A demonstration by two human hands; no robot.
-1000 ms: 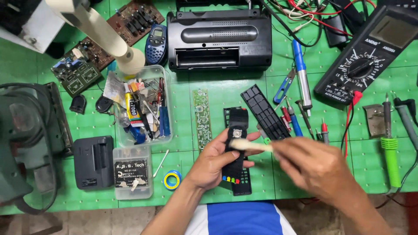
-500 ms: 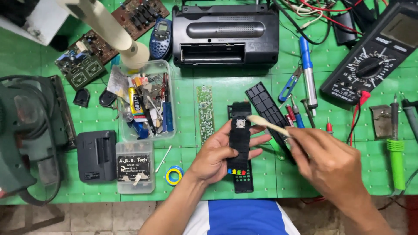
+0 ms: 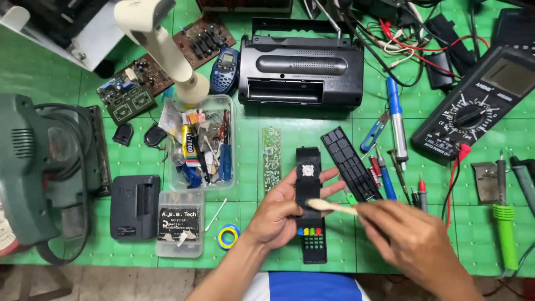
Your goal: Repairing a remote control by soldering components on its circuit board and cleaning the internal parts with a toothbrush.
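My left hand (image 3: 281, 214) holds a long black remote-control front (image 3: 310, 200) with a rubber keypad and coloured buttons, lying on the green mat. My right hand (image 3: 409, 237) grips a pale brush (image 3: 329, 206) whose head rests across the middle of the remote. The remote's black back shell (image 3: 350, 163) lies just right of it. A narrow green circuit board (image 3: 271, 158) lies to its left.
A black radio (image 3: 301, 69) sits at the back and a multimeter (image 3: 482, 103) at right. Screwdrivers and cutters (image 3: 390, 167), soldering irons (image 3: 504, 223), a clear tub of parts (image 3: 200, 145), a small screw box (image 3: 179, 223), a tape roll (image 3: 228, 237), a green power tool (image 3: 33, 167).
The brush head has moved down the remote, from near its top to its middle. My right hand has shifted slightly lower; the view has tilted a little.
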